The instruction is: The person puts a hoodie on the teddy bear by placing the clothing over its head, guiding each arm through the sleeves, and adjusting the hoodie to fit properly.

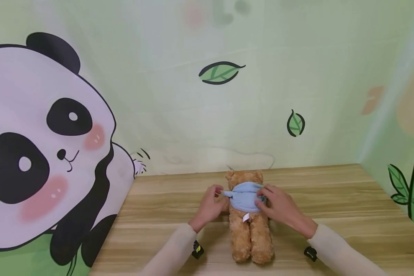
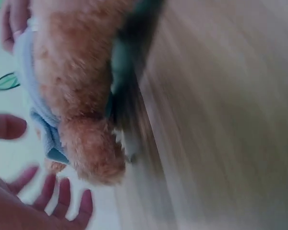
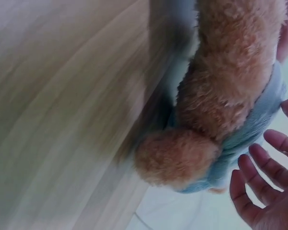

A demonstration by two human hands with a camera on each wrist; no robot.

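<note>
A brown teddy bear [image 1: 251, 239] lies on the wooden table, no face showing, its head toward the wall and legs toward me. It wears a light blue shirt [image 1: 245, 201], and a white tag [image 1: 246, 217] sticks out below the hem. My left hand [image 1: 208, 207] is beside the shirt's small sleeve on the left; the left wrist view shows its fingers spread and apart from the bear's arm [image 2: 93, 151]. My right hand [image 1: 283, 205] is at the shirt's right side, fingers loosely bent, with the thumb tip right at the cloth [image 3: 264, 105] in the right wrist view.
The wooden tabletop [image 1: 165, 230] ends at a pale green backdrop [image 1: 179, 115] printed with leaves. A large printed panda [image 1: 72, 161] fills the left side. Dark wrist-camera pieces [image 1: 197, 250] show under both sleeves.
</note>
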